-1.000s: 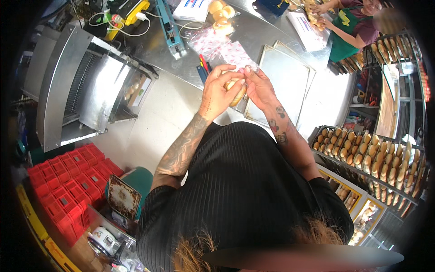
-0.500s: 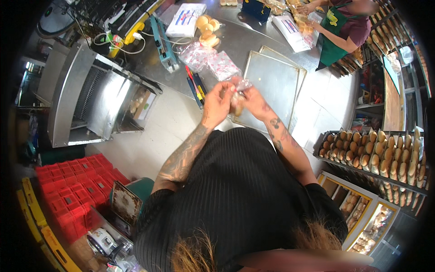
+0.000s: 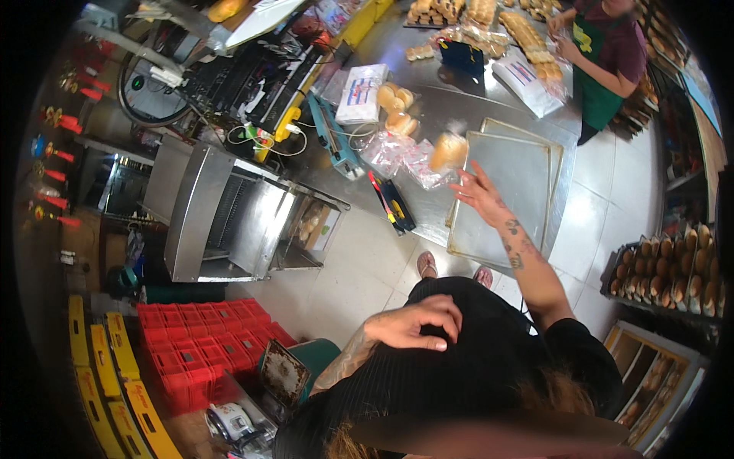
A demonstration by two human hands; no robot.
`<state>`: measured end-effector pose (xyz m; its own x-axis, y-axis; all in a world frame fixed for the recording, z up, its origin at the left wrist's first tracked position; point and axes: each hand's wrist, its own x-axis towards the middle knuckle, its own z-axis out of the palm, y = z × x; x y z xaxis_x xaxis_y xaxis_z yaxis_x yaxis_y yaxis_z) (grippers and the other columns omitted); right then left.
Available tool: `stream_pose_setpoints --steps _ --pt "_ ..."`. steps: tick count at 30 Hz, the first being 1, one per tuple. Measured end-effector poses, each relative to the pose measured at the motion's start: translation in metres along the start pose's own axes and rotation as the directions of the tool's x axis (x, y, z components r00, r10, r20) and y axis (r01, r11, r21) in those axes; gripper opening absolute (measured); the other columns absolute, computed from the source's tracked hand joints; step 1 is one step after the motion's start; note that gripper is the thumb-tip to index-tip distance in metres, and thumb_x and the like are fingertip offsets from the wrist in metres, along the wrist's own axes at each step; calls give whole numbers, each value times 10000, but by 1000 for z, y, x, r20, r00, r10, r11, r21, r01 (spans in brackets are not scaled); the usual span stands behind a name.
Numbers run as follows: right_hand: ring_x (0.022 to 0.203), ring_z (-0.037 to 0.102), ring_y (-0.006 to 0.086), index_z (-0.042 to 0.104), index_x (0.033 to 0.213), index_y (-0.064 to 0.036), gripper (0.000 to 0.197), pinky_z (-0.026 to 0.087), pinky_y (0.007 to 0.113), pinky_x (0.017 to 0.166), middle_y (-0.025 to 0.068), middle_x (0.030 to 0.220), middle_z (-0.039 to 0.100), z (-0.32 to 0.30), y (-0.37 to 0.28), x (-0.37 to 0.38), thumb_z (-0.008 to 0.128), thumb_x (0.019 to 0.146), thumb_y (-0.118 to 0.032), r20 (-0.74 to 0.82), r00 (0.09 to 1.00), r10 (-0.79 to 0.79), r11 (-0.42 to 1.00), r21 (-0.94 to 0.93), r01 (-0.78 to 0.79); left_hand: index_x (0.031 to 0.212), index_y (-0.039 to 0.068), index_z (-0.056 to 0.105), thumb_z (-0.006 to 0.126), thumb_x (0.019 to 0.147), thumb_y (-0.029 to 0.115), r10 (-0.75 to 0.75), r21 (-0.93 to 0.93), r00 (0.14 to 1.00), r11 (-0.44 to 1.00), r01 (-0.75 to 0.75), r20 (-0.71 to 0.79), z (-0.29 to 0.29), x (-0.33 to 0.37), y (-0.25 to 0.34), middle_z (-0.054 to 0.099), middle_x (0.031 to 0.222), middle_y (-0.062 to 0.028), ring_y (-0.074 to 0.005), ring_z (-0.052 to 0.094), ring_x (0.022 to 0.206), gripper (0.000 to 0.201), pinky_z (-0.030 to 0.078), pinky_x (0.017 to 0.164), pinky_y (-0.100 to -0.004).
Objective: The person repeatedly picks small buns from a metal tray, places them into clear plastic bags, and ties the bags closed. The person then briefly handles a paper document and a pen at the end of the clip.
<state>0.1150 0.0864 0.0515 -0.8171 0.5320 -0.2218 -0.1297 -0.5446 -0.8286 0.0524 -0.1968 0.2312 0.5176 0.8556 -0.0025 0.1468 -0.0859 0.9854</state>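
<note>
My right hand (image 3: 480, 193) reaches over the baking trays (image 3: 508, 187), its fingers spread and nothing in them. Just beyond its fingertips, a clear bag of bread (image 3: 449, 151) sits by the trays' left edge, apart from the hand. My left hand (image 3: 419, 321) is in front of my black top, loosely curled with the thumb apart from the fingers; I see nothing in it. Left of the bagged bread lie clear plastic bags with pink print (image 3: 390, 153). Round buns (image 3: 395, 98) are grouped behind them, beside a white packet (image 3: 361, 93).
A teal bar-shaped device (image 3: 334, 138) and a black holder with pens (image 3: 394, 205) line the metal table's left edge. A metal machine (image 3: 218, 218) and red crates (image 3: 206, 336) stand left. Back right, a co-worker in a green apron (image 3: 600, 88) handles bread. Bread racks (image 3: 665, 268) stand right.
Both hands have let go of the bag they were gripping together; the bagged bread now sits on the table. My left hand has drawn back toward my body. The view has shifted.
</note>
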Motion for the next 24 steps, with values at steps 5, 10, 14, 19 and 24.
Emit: stream_pose_setpoints --steps 5,10,14,19,24 --pt "1203 582 148 461 1487 -142 577 490 357 997 40 1389 588 65 18 12 660 989 -356 355 922 153 943 -331 -29 1160 9 589 560 1039 304 54 -236 996 969 -69 -68 6 11 19 573 1176 -131 -277 537 1153 321 406 1032 -388" --pt "1117 605 125 564 1366 -48 432 489 306 982 20 1204 652 89 -60 -8 675 987 -224 435 876 210 826 -558 79 1020 -8 590 579 1036 244 -33 -103 999 994 28 -41 -4 3 13 585 980 -91 -237 567 957 253 432 905 -389" --pt "1071 607 108 646 1255 -27 315 486 300 982 55 1201 675 116 -212 -14 659 993 -202 442 812 -381 717 -413 561 1009 -9 584 567 1045 221 41 -197 999 979 -47 -34 -20 -5 5 569 976 -74 -220 541 942 233 423 875 -370" --pt "997 630 122 668 1219 -17 294 503 291 910 82 1121 702 211 -373 -9 642 990 -199 528 509 -680 87 -631 771 1002 -3 583 578 1042 194 80 -159 996 984 -75 26 -48 -13 -15 552 968 -59 -176 503 951 201 419 960 -353" --pt "1060 681 309 653 1252 -31 450 538 365 916 175 1181 695 277 -443 43 629 949 -363 676 605 -421 -444 -735 512 1067 -2 605 592 1043 243 263 -290 957 932 -219 120 -78 -28 -35 591 979 -14 -103 521 960 246 425 892 -294"
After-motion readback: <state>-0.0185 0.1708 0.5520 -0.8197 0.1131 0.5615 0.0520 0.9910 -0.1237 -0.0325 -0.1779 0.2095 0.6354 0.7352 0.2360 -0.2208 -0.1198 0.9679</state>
